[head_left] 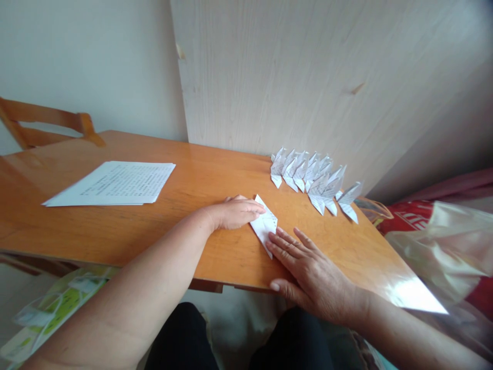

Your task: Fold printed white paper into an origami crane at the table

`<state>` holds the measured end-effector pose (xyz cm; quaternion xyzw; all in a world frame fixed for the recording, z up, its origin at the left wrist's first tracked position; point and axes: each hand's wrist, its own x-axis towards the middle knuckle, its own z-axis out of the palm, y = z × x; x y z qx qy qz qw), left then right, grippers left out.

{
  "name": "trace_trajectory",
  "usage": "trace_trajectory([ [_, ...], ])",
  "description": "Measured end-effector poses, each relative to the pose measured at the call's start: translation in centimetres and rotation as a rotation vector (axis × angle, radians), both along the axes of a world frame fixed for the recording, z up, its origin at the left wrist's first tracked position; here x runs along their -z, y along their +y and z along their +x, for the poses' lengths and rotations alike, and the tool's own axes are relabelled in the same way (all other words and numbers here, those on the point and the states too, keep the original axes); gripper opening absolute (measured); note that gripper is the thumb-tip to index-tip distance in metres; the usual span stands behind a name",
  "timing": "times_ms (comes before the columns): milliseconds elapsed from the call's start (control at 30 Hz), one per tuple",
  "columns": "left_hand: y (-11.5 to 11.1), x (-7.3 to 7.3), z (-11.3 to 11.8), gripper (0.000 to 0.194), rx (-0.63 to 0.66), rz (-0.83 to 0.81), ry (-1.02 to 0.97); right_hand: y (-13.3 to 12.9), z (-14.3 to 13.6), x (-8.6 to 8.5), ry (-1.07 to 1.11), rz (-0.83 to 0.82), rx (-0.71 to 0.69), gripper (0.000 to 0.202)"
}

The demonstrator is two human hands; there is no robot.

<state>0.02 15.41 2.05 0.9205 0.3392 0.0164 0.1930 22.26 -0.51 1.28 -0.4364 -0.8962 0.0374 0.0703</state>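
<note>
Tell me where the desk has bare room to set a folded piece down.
Widest bare patch: between the stack of printed sheets and the left hand. A narrower strip lies along the near edge of the table, under the sheets. Crowded: the folded paper pressed under both hands, right hand included, and the row of folded pieces by the wooden panel.

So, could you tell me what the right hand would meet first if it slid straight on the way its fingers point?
The right hand points up-left; its fingertips already touch the folded paper piece. Just beyond it lies the left hand.
</note>
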Motion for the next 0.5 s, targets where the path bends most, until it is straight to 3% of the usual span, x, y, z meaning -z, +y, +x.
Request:
trace_trajectory([
  [300,1.0,1.4,-0.2,0.048,0.026,0.053,-0.107,0.0,0.0,0.1,-0.004,0.012,-0.010,0.074],
  [500,0.1,1.3,0.2,0.043,-0.018,0.147,-0.129,0.0,0.0,0.1,0.007,0.035,-0.020,0.074],
])
